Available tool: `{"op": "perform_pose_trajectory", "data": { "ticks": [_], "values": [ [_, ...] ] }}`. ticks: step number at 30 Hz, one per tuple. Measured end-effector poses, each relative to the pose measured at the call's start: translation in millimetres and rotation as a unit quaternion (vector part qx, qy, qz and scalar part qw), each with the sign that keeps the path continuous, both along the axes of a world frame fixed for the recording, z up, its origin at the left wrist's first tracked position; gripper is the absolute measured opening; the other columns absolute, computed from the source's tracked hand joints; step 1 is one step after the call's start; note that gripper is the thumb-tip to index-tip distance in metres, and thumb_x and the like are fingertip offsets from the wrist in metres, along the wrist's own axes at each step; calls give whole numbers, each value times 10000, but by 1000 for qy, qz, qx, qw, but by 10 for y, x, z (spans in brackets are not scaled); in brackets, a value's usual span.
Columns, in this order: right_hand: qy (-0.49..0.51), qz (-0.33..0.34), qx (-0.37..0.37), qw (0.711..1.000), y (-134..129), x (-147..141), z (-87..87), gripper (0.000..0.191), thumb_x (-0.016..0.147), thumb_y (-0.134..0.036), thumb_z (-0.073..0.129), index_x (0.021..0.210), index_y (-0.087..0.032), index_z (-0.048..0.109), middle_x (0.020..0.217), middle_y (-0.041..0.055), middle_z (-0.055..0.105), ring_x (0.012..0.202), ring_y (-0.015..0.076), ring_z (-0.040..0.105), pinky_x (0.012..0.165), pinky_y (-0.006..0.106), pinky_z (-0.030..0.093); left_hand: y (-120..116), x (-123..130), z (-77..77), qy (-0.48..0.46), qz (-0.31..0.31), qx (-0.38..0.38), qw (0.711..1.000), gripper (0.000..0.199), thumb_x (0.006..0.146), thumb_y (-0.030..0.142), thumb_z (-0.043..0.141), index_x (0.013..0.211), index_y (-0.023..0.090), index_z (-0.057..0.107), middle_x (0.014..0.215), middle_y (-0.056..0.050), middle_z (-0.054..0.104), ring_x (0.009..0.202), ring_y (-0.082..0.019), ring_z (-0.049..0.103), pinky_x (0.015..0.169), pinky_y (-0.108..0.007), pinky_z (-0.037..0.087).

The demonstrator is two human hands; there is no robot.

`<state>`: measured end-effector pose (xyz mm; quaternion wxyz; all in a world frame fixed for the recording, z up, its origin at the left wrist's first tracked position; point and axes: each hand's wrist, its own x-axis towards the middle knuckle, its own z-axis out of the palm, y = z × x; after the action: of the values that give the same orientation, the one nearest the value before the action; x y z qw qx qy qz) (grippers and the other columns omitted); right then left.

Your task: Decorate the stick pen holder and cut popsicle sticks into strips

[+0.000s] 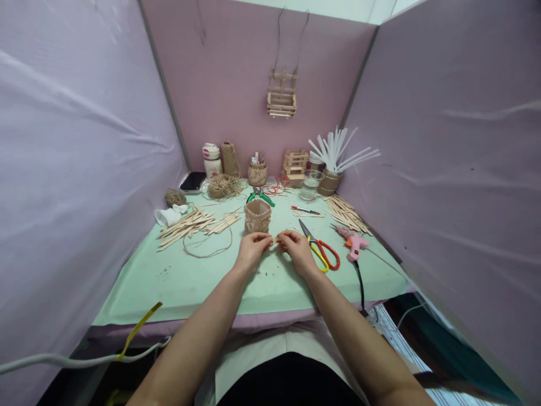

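Observation:
My left hand (pixel 253 249) and my right hand (pixel 298 249) are close together over the near middle of the table, fingertips pinched. Between them shows a small tan piece (pixel 274 240), possibly wood; its exact kind is too small to make out. Just behind my left hand stands a small tan container (pixel 257 216) with a scalloped rim and a decorated side. To the right of my right hand lie open-bladed scissors (pixel 320 248) with red and yellow handles. Pliers (pixel 260 196) with green handles rest behind the container.
Flat wooden sticks (pixel 186 226) lie at left, more sticks (pixel 346 214) at right. A pink glue gun (pixel 356 243) with a black cord rests on the right. Behind stand a clear cup (pixel 310 186), white glue sticks (pixel 333 149) in a holder, twine (pixel 224 186) and a phone (pixel 193 181).

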<state>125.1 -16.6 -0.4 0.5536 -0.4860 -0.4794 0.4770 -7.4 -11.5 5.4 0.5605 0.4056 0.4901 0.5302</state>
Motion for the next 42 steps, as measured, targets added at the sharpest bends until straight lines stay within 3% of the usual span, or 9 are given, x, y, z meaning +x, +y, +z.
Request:
{"op": "perform_pose_trajectory", "data": {
  "ticks": [7,14,20,42],
  "values": [
    [-57,-6,-5,998,15,12,-66,250,866,-322,614,699,-138,586,582,-67,518,480,67,468,479,202,401,-5,16,23,7,-7,-3,1000,347,571,287,758,866,125,675,686,-61,672,644,-135,599,593,-231,445],
    [-72,-23,-13,997,34,20,-82,257,893,-337,585,734,-136,587,625,-56,547,502,70,499,495,208,435,-21,-9,-2,65,-40,8,997,294,591,392,750,683,116,705,507,4,528,475,-74,393,451,-213,264],
    [-73,-23,-15,997,32,11,-88,250,891,-336,589,744,-134,593,646,-49,567,509,70,510,497,208,443,-5,-21,-46,85,-66,11,994,337,573,442,758,650,115,724,467,4,485,456,-77,357,440,-231,215],
    [-26,-25,-18,999,-1,-35,-65,284,842,-370,620,675,-146,571,540,-75,476,427,55,390,423,189,319,-30,-4,-6,80,-49,55,994,287,590,411,753,635,129,721,578,-44,610,527,-102,440,503,-235,329]
  ]
}}
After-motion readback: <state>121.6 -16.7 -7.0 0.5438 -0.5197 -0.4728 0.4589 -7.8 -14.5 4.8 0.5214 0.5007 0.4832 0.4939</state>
